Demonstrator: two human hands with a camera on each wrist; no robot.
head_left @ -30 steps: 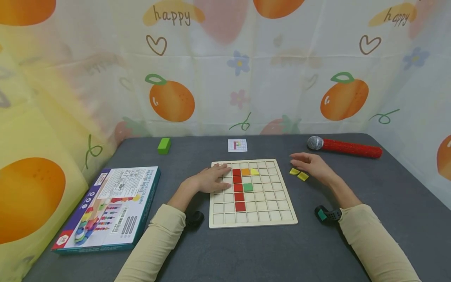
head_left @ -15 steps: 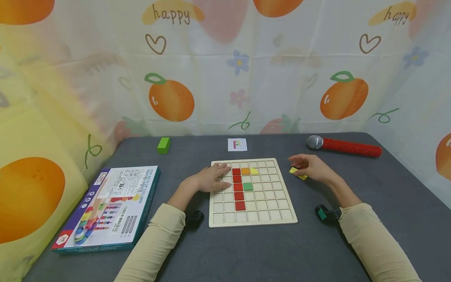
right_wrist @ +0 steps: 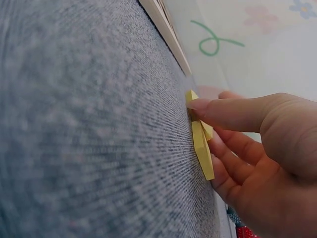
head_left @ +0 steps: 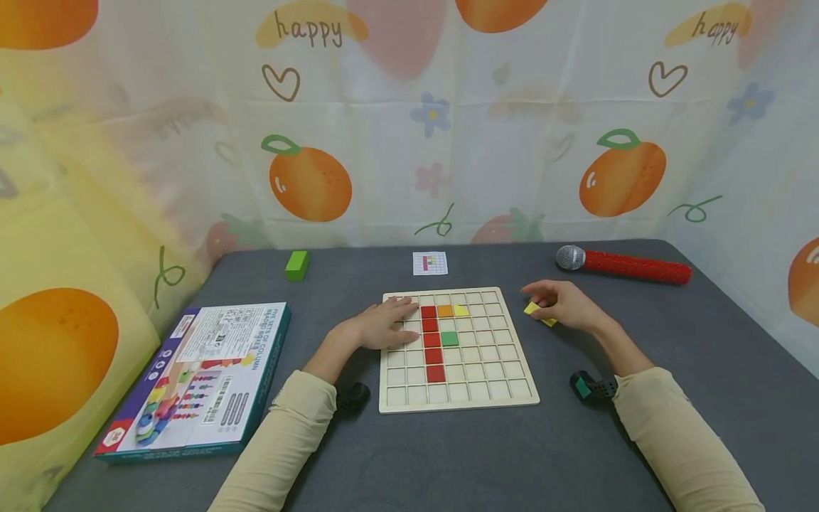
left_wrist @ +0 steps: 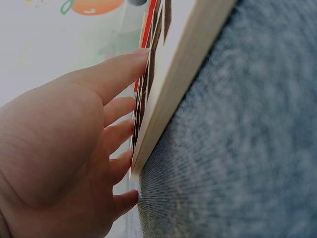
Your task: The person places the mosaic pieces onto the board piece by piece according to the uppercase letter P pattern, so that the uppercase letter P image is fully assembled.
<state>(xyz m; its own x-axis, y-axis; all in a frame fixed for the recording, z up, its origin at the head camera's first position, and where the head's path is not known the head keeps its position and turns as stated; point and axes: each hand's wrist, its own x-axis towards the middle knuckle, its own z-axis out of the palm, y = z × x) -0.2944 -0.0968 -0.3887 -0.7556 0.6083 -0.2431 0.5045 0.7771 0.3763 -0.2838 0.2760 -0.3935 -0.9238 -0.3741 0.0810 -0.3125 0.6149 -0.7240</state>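
My left hand (head_left: 387, 324) rests with spread fingers on the left side of a pale wooden grid board (head_left: 493, 395). In the left wrist view its thumb and fingertips touch the board's top (left_wrist: 173, 74). On the grid, a column of several red tiles (head_left: 433, 355) stands beside an orange tile (head_left: 445, 311), a yellow tile and a green tile (head_left: 451, 339). Right of the board, my right hand (head_left: 566, 304) pinches a loose yellow tile (right_wrist: 191, 95) between thumb and finger, low at the tabletop. A second yellow tile (right_wrist: 202, 148) lies against it; the fingers partly hide both.
A small printed pattern card (head_left: 430, 263) lies behind the board. At the back left is a green block (head_left: 297, 265), and a red microphone (head_left: 633, 267) lies at the back right. A flat toy box (head_left: 211, 377) occupies the left side of the table.
My right thumb has come down over the yellow tiles, and the fingers have closed on one of them. The left hand and the board have stayed in place.
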